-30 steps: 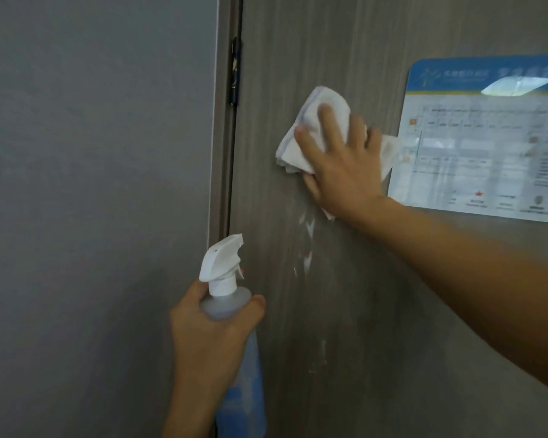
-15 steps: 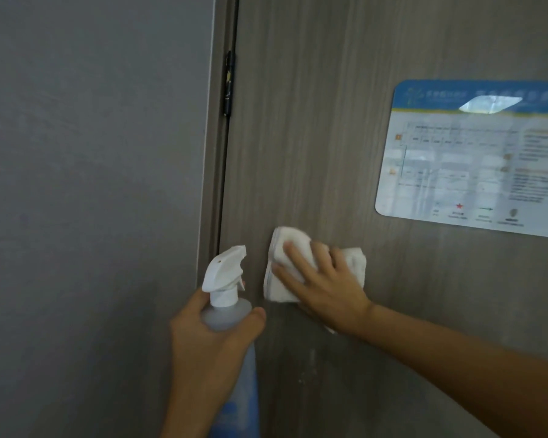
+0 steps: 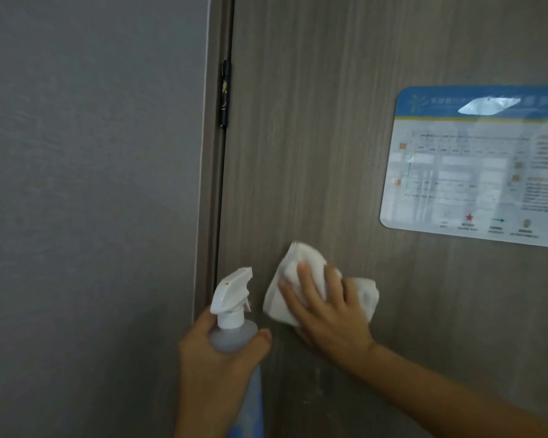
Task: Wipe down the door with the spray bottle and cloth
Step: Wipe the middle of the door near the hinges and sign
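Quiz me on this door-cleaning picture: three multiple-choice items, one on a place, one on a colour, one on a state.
1. Where is the notice relative to the cloth?
A. up and right
B. directly below
C. left, on the wall

2. What colour is the spray bottle trigger head?
A. red
B. white
C. black

3. What is the right hand doing?
A. hanging idle
B. squeezing the trigger
C. pressing the cloth on the door

Answers:
1 A, it sits higher, toward the right edge.
2 B, the head is white.
3 C, straight fingers lie flat over the cloth.
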### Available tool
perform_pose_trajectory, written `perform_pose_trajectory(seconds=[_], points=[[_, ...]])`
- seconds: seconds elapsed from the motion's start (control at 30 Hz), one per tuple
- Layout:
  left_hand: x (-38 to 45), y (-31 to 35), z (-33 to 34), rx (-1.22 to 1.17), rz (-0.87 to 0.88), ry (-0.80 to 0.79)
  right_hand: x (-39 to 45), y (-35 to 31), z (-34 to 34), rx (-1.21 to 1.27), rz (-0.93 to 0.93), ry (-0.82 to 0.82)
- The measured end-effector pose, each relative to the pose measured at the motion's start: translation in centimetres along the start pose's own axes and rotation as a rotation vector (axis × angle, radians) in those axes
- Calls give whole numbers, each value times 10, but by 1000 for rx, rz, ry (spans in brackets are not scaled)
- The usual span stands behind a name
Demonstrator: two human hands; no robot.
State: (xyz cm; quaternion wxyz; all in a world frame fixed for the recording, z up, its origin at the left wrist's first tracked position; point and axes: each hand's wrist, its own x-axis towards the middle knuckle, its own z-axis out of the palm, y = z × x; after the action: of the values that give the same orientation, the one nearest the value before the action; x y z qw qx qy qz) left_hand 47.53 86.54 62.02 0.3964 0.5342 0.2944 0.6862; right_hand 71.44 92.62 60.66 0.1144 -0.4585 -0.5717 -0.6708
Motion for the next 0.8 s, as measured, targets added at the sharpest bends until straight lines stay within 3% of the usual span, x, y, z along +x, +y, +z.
perform_pose_trajectory(seconds=[0.07, 0.2, 0.4, 0.53, 0.63, 0.8], points=[[1, 2, 2, -1, -25, -18, -20, -1, 1, 0, -78, -68], [4, 11, 3, 24, 2, -23, -1, 21, -8, 53, -133, -35], [8, 16, -4, 58, 68, -21, 109, 84, -23, 30, 234, -27], [9, 12, -9, 95, 72, 16, 136, 76, -21, 36, 384, -56], [7, 6, -9, 89, 25, 70, 95, 40, -13, 35, 255, -28], [-2, 3, -9, 68, 25, 53, -11, -16, -4, -14, -193, -106]])
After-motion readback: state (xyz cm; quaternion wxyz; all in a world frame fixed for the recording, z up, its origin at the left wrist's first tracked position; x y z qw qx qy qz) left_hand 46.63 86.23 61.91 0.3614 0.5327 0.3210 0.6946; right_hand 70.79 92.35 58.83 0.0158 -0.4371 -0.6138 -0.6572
